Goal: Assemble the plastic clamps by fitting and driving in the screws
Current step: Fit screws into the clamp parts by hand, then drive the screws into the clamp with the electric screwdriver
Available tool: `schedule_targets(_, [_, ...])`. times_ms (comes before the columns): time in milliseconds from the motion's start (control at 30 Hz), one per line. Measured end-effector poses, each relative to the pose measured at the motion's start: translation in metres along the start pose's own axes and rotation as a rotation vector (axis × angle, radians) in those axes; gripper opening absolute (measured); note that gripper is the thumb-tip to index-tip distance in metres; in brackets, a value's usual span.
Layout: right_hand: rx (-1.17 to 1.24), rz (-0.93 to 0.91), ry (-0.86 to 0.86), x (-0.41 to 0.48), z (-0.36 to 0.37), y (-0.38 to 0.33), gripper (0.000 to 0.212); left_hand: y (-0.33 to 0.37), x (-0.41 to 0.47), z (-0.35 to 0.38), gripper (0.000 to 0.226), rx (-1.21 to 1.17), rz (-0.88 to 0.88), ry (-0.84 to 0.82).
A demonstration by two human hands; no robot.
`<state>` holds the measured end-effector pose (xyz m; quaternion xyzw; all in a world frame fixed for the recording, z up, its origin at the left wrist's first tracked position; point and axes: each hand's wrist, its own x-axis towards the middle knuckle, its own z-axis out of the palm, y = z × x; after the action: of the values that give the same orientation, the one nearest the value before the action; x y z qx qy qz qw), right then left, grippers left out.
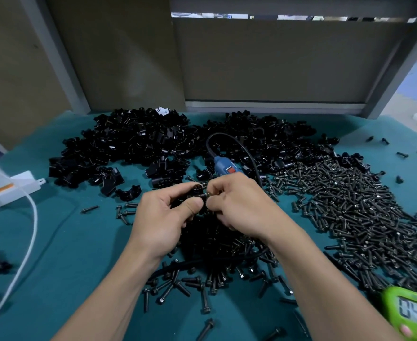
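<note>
While a black plastic clamp (194, 196) is pinched between the thumb and fingers of the left hand (164, 219), a screw (208, 194) is held at the clamp's right side by the fingertips of the right hand (237, 207). Both hands are closed on their parts and are met at the middle of the view, above the green table (74, 254). The screw's shaft is seen lying roughly level, its tip at the clamp; whether it has entered the hole cannot be told.

Just behind the hands, a blue electric screwdriver (224, 167) is laid on the table, with its black cable (229, 141) looped back over the parts. Two heaps of black clamp pieces are spread across the far side of the table: one at the far left (126, 143) and one at the far right (271, 136). A broad pile of loose black screws (350, 205) is spread at the right, and more screws (202, 279) are scattered beneath and between the forearms.

At the left edge a white box (3, 188) is set, and a white cord (28, 232) is curved down from it toward the near edge. At the lower right corner a green digital timer (411, 313) is partly shown, its digits cut off by the frame.
</note>
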<state>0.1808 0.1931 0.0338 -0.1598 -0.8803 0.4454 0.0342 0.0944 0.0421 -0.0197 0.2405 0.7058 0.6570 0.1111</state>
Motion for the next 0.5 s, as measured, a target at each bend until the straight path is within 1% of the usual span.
schedule_targets(67, [-0.05,0.017,-0.006,0.0,0.0,0.001,0.037,0.0,0.0,0.001,0.034,0.002,0.002,-0.012])
schedule_targets(133, [-0.102,0.015,-0.05,-0.003,-0.003,-0.001,0.042,0.0,0.002,-0.001,0.033,-0.044,-0.006,0.006])
schedule_targets(167, [-0.117,0.021,-0.041,-0.004,-0.007,-0.002,0.042,-0.001,0.002,-0.002,0.033,-0.069,-0.011,0.014])
schedule_targets(200, [-0.137,0.03,0.015,-0.004,-0.012,0.0,0.037,-0.002,0.003,-0.003,0.034,-0.086,-0.016,0.018])
schedule_targets(233, [-0.164,0.033,0.122,-0.004,-0.019,0.001,0.028,-0.003,0.003,-0.004,0.035,-0.096,-0.022,0.021])
schedule_targets(300, [-0.268,0.048,0.392,-0.005,-0.032,0.003,0.012,-0.005,0.003,-0.005,0.035,-0.104,-0.042,0.031])
schedule_targets(333, [-0.356,0.099,0.458,-0.006,-0.036,0.005,0.015,-0.006,0.004,-0.006,0.034,-0.109,-0.052,0.038])
schedule_targets(367, [-0.477,0.192,0.444,-0.007,-0.037,0.008,0.03,-0.007,0.005,-0.007,0.033,-0.115,-0.06,0.045])
schedule_targets(400, [-0.598,0.304,0.367,-0.008,-0.035,0.012,0.046,-0.007,0.006,-0.008,0.032,-0.118,-0.068,0.051])
schedule_targets(433, [-0.677,0.393,0.278,-0.009,-0.031,0.016,0.056,-0.007,0.007,-0.008,0.032,-0.12,-0.076,0.057])
schedule_targets(467, [-0.706,0.446,0.219,-0.009,-0.026,0.021,0.058,-0.007,0.008,-0.009,0.032,-0.123,-0.082,0.06])
schedule_targets(500, [-0.693,0.467,0.196,-0.009,-0.023,0.024,0.055,-0.008,0.008,-0.009,0.032,-0.126,-0.084,0.06])
